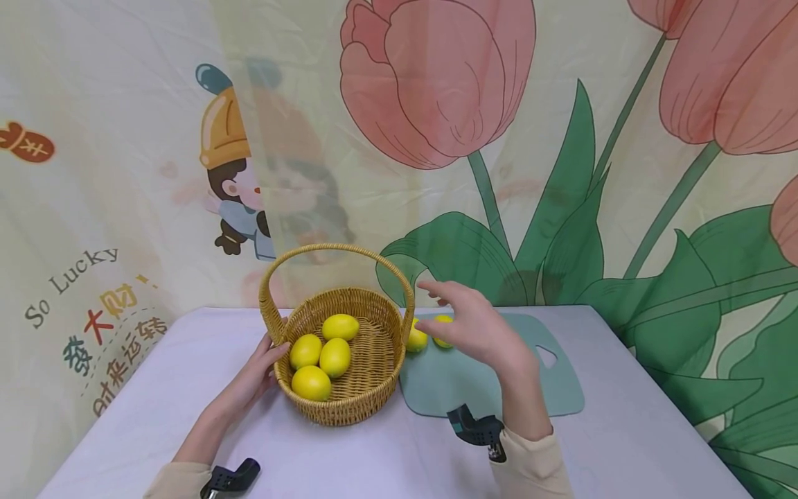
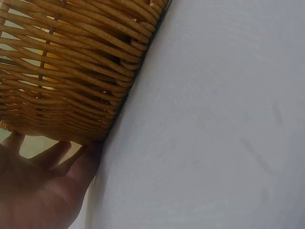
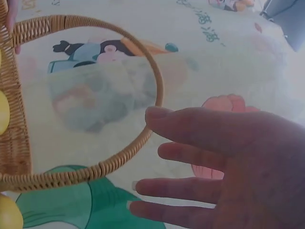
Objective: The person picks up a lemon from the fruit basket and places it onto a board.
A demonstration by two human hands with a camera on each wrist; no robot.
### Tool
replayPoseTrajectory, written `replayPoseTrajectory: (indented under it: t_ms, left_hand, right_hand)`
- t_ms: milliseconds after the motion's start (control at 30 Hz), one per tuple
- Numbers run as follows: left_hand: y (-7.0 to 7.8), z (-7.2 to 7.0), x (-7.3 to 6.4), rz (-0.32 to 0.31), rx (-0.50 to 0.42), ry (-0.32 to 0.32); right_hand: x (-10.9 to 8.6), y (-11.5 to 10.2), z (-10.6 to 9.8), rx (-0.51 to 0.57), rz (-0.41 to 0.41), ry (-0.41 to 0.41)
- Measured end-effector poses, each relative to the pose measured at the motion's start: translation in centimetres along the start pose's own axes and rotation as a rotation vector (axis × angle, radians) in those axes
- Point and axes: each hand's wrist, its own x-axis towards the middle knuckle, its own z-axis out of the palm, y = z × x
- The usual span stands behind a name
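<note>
A woven wicker basket [image 1: 374, 378] with a tall hoop handle [image 1: 337, 247] stands on the table, holding several yellow lemons [image 1: 335, 357]. My left hand [image 1: 252, 378] grips its left side near the base of the handle. In the left wrist view, fingers of that hand [image 2: 43, 186] touch the woven wall [image 2: 71, 71]. To the right of the handle, my right hand [image 1: 480, 326] is raised with nothing in it. Its fingers [image 3: 181, 190] are spread and nearly straight. Below it lie two more lemons [image 1: 416, 338], partly hidden by the handle and hand.
A pale green cutting board [image 1: 561, 388] with a cut-out grip lies right of the basket, under the two loose lemons. White cloth covers the table [image 1: 399, 457]. A printed curtain with tulips [image 1: 442, 83] hangs behind the table's back edge.
</note>
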Motion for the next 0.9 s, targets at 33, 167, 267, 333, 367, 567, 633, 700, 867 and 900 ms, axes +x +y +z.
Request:
replayPoseTrajectory:
  t_ms: [33,167,267,333,367,567,633,700,867,900]
  left_hand:
    - [0.0,0.0,0.0,0.0,0.001,0.0]
    - [0.1,0.0,0.0,0.0,0.003,-0.001]
    - [0.1,0.0,-0.1,-0.001,0.002,-0.002]
    - [0.2,0.0,-0.1,0.0,0.001,-0.002]
    - [0.1,0.1,-0.1,0.001,0.001,-0.004]
    - [0.0,0.0,0.0,0.012,0.002,-0.008]
    - [0.0,0.0,0.0,0.014,0.003,-0.008]
    - [0.0,0.0,0.0,0.015,0.004,-0.01]
    - [-0.1,0.0,-0.1,0.02,0.003,-0.01]
    - [-0.1,0.0,-0.1,0.02,0.003,-0.009]
  right_hand:
    - [-0.1,-0.3,0.1,0.002,-0.015,-0.004]
    - [-0.1,-1.1,0.6,0.001,-0.072,-0.027]
    - [0.0,-1.6,1.2,-0.014,-0.104,-0.049]
    - [0.1,-2.0,1.7,-0.023,-0.12,-0.067]
    - [0.2,-2.1,1.9,-0.028,-0.129,-0.077]
    - [0.8,-2.5,3.4,-0.047,-0.154,-0.15]
    - [1.0,-2.6,3.9,-0.061,-0.16,-0.177]
    - [1.3,-2.7,4.5,-0.07,-0.167,-0.203]
    - [1.9,-2.9,6.0,-0.095,-0.171,-0.251]
    - [2.0,-2.9,6.4,-0.1,-0.173,-0.257]
